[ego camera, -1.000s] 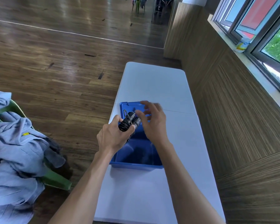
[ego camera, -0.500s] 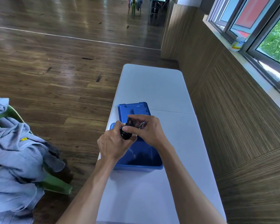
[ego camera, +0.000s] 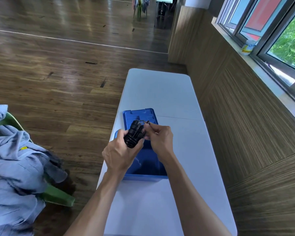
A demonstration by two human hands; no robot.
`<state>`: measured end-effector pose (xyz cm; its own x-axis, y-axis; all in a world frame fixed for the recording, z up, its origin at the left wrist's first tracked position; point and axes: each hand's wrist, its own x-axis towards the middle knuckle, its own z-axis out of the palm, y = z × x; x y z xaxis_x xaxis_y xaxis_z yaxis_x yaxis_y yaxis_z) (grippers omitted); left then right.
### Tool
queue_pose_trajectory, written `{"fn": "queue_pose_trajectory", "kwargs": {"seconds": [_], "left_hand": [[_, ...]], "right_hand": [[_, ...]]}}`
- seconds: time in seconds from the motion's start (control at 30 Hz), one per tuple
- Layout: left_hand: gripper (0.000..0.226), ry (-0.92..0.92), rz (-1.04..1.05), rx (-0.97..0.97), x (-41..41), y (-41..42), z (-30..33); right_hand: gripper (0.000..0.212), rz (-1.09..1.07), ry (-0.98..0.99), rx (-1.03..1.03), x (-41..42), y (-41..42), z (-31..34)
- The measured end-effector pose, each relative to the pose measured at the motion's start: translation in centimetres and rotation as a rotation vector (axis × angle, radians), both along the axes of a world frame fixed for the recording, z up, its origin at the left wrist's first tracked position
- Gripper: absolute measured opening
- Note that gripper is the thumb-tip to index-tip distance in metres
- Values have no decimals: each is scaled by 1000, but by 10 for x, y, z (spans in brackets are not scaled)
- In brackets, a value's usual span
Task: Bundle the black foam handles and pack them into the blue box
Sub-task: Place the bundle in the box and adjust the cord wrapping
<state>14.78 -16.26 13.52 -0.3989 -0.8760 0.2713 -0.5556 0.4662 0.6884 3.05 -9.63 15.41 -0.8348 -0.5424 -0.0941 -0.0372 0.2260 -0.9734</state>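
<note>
My left hand [ego camera: 120, 155] grips a bundle of black foam handles [ego camera: 134, 134] with a black cord wound round it, held above the far end of the open blue box [ego camera: 144, 176]. My right hand [ego camera: 160, 138] pinches the thin cord end at the top right of the bundle, fingers curled. The box stands on the white table [ego camera: 160, 92] and its inside looks dark and mostly hidden by my hands. The blue lid [ego camera: 149, 114] lies flat just beyond the box.
A green chair [ego camera: 58, 195] draped with grey-blue clothing [ego camera: 12, 160] stands on the wooden floor left of the table. A wood-panelled wall with a window sill runs along the right, close to the table's right edge.
My right hand went from spread fingers over the bundle to a pinch on the cord at its top. The bundle stays in my left hand above the box.
</note>
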Motion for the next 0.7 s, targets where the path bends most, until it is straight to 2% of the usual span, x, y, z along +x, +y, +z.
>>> {"fn": "queue_pose_trajectory", "kwargs": {"seconds": [0.17,0.33,0.47,0.57,0.7], "left_hand": [[61,96,15,17,3,5,-1],[69,126,25,-2,0,6,3],[70,148,32,1,-4,4,8],[73,140,24,-31,-5,1,6],[75,148,34,-37,-4,1,4]], "right_hand": [[23,-78,-134,-53,-5,7,10],[17,-70,41,25,0,7,8],[22,-83,163,6,7,7,15],[27,-39,199,-8,7,4,22],[39,70,212,95,4,0,31]]}}
